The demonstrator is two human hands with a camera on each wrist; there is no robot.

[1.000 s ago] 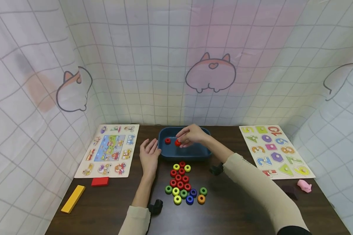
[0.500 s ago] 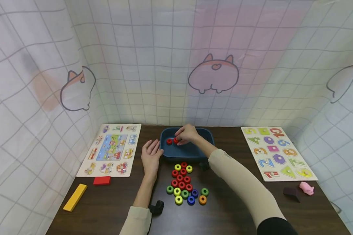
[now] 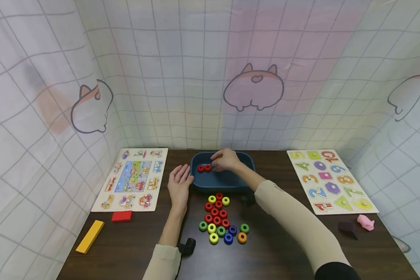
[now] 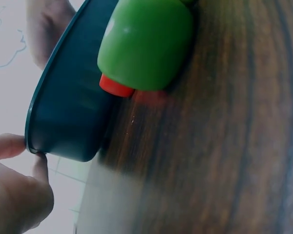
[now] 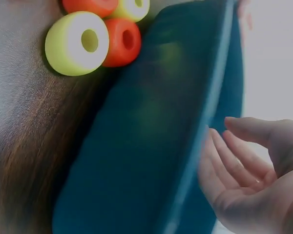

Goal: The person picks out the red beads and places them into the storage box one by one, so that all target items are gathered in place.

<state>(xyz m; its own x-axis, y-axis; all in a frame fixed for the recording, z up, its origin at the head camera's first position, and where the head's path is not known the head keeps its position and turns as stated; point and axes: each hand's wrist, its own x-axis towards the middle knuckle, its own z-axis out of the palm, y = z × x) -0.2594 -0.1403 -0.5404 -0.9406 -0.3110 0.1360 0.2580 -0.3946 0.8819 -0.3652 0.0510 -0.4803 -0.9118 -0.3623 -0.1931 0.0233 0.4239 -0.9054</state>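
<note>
The blue tray (image 3: 220, 184) stands at the back of the table, with two red ring beads (image 3: 201, 168) side by side in its left part. My right hand (image 3: 227, 160) hovers over the tray just right of these beads; its thumb and fingers are apart and hold nothing in the right wrist view. With fairly straight fingers, my left hand (image 3: 179, 186) touches the tray's left side; its fingertips meet the rim in the left wrist view. In front of the tray lies a group of red, yellow, green, blue and orange ring beads (image 3: 216, 221).
A picture puzzle board (image 3: 154, 155) lies at the left, a number puzzle board (image 3: 309, 181) at the right. Near the left board are a red block (image 3: 121, 216) and a yellow block (image 3: 90, 237). A dark block (image 3: 347, 228) and a pink toy pig (image 3: 365, 222) lie at the right.
My right hand has set a red ring bead down against the other one in the tray, let go of it and drawn slightly right. My left hand has stayed at the tray's side.
</note>
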